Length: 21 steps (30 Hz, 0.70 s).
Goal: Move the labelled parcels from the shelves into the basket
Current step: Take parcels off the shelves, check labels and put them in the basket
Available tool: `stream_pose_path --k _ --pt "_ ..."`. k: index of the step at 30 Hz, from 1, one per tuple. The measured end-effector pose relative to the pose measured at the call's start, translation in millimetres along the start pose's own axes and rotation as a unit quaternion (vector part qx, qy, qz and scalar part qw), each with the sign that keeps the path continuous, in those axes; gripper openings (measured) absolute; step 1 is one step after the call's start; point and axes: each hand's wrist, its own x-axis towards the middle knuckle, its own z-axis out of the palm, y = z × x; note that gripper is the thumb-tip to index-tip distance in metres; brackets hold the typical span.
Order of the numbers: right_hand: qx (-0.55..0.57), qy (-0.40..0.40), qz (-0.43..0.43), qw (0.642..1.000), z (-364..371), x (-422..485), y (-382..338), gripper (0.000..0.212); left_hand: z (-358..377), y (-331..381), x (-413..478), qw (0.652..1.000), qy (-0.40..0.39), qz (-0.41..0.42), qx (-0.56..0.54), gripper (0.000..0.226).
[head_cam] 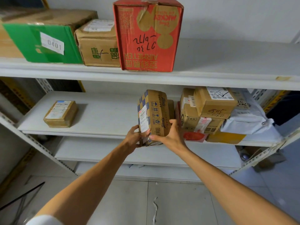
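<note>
Fingers point(134, 128) of our left hand point(132, 139) curl round the lower left edge of the labelled parcel point(154, 111); our right hand point(172, 135) clasps its right side. The parcel stands upright at the front edge of the middle shelf point(105, 114), just beside stacked boxes point(203, 111).

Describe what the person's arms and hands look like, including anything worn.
The left hand and right hand are bare: no gloves, rings or watch visible. The left forearm and right forearm are uncovered; a white sleeve shows above the left one, at the bottom corner.
</note>
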Motion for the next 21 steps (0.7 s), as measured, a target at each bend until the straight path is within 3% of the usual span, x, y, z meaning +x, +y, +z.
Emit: stream_pose_path --k 5,11,17,21 --pt "0.014 -0.078 0.011 0.997 -5.8 -7.0 2.8 0.097 0.9 -16.7 -8.1 0.997 0.051 0.028 -0.048 0.070" --pt "0.058 -0.205 0.037 0.976 -1.5 -31.7 23.3 0.113 -25.5 -46.8 -23.1 0.997 0.045 0.037 -0.055 0.056" --pt "0.052 -0.163 0.069 0.983 26.7 -70.3 50.8 0.113 -43.9 -76.7 -33.5 0.993 0.009 0.083 0.086 0.084" --pt "0.033 -0.080 0.083 0.993 39.0 -104.2 67.3 0.102 -39.3 -103.1 -45.0 0.974 -0.021 0.128 0.184 0.085"
